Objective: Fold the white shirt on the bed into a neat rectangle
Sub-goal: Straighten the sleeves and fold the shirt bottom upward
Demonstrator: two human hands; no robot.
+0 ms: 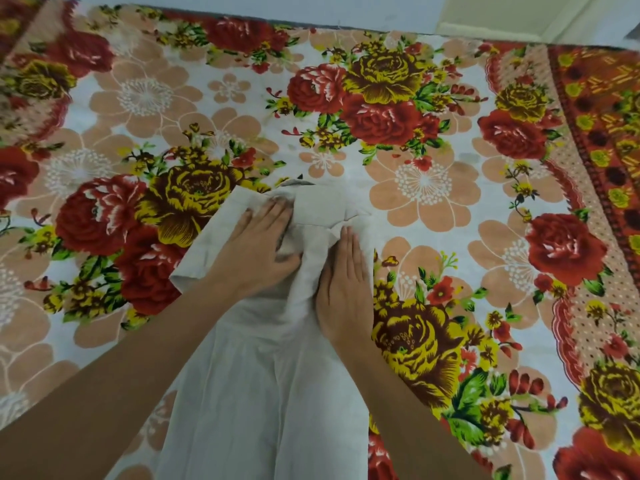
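Observation:
The white shirt (pixel 263 386) lies lengthwise on the bed, collar end away from me, its body running down to the bottom edge of the view. A short sleeve sticks out to the left. My left hand (pixel 258 247) rests flat on the shirt's left shoulder, fingers spread, thumb against a bunched fold in the middle. My right hand (pixel 344 285) presses flat on the shirt's right side, fingers together and pointing away from me, next to the collar. Neither hand holds the cloth; both lie on top of it.
The bed is covered with a sheet (pixel 426 188) printed with large red, yellow and peach flowers. A darker orange patterned border (pixel 602 140) runs down the right side. A pale wall (pixel 311 12) lies beyond the bed's far edge.

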